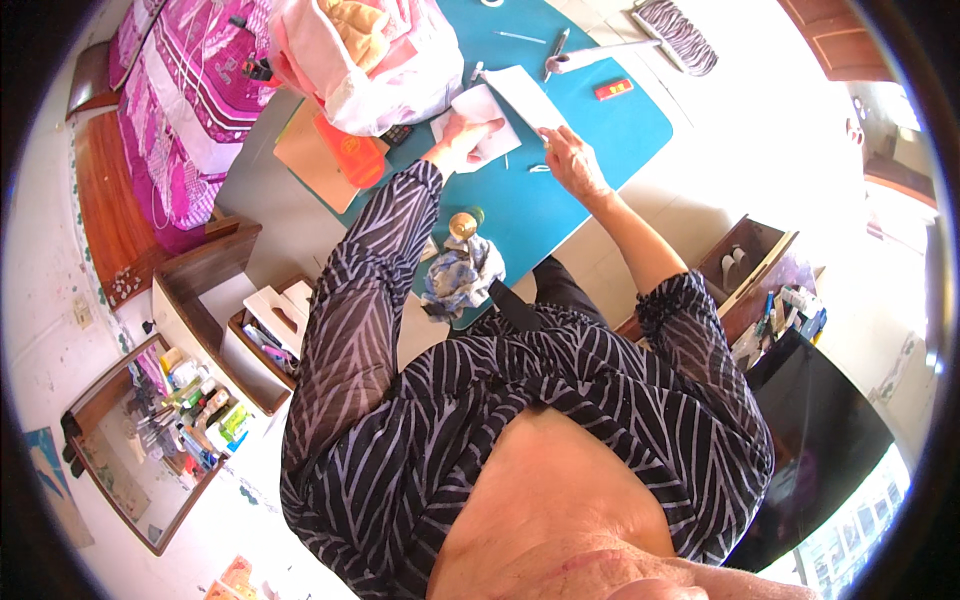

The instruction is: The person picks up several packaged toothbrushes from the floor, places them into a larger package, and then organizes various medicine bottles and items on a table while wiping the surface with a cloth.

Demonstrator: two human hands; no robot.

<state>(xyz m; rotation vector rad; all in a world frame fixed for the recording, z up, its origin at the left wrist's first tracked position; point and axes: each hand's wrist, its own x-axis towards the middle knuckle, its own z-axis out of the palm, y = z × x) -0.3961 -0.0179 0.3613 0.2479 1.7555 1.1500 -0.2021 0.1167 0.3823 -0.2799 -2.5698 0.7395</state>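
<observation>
My left hand (pixel 464 139) lies on a small white piece of paper (pixel 493 149) on the blue-green tabletop, one finger stretched out to the right across it. To the right, my right hand (pixel 573 165) is closed, its fingertips together at the lower end of a longer white sheet (pixel 527 94). Whatever those fingertips hold is too small to make out. A bulky white and pink bag (pixel 400 85) with a tan soft item in it stands just beyond my left hand. An orange-red packet (pixel 352 150) rests beside my left forearm, partly over a tan folder (pixel 305 150).
A pen (pixel 557 52) and a small red box (pixel 613 90) lie farther off on the table (pixel 625 135). Near my waist are a crumpled cloth (pixel 463 277) and a round gold-coloured lid (pixel 463 225). Pulled-out drawers (pixel 745 252) flank me. Pink patterned bedding (pixel 190 90) is at the left.
</observation>
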